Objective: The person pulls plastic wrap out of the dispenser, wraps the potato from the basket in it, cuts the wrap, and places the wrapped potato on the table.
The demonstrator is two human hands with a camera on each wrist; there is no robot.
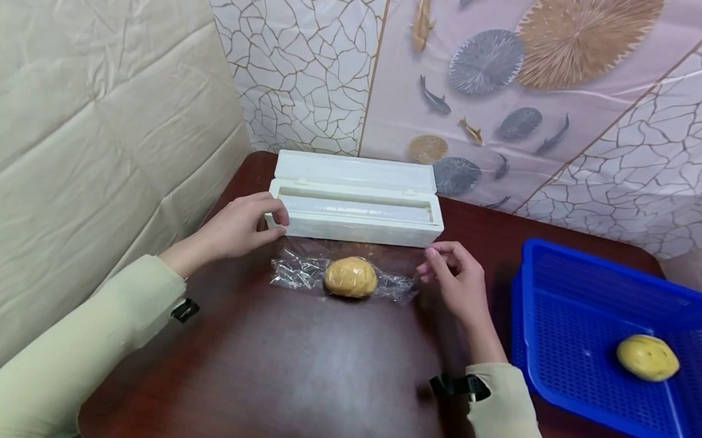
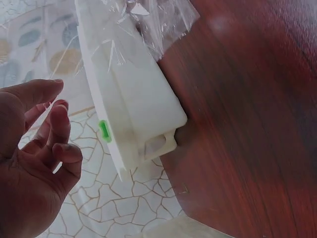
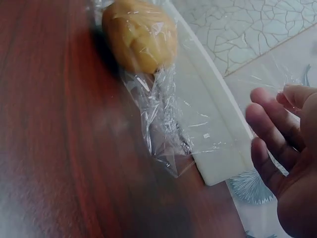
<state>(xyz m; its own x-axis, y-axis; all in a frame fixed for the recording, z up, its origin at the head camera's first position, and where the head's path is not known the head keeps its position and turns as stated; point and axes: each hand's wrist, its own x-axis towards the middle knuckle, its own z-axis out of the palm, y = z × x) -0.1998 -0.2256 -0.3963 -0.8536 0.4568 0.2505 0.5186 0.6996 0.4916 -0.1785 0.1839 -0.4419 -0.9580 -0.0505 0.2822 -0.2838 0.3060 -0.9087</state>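
A yellow potato [image 1: 350, 277] lies on the table under clear plastic wrap [image 1: 297, 271], whose crumpled ends spread to both sides. Behind it stands a white wrap dispenser box [image 1: 356, 230], lid raised, with a roll of film [image 1: 356, 208] inside. At the box's left front corner, my left hand [image 1: 246, 222] pinches the edge of the film between thumb and fingers. My right hand [image 1: 456, 276] pinches the film near the right front corner, its other fingers loosely bent. In the right wrist view, thin film stretches from the potato [image 3: 140, 37] toward the right fingertips.
To the right is a blue plastic basket [image 1: 526, 318] with another yellow potato [image 1: 647, 357] in it. A patterned wall covering [image 1: 310, 67] rises behind the dark wooden table [image 1: 297, 373]. Pale padded cloth [image 1: 96, 136] closes the left side.
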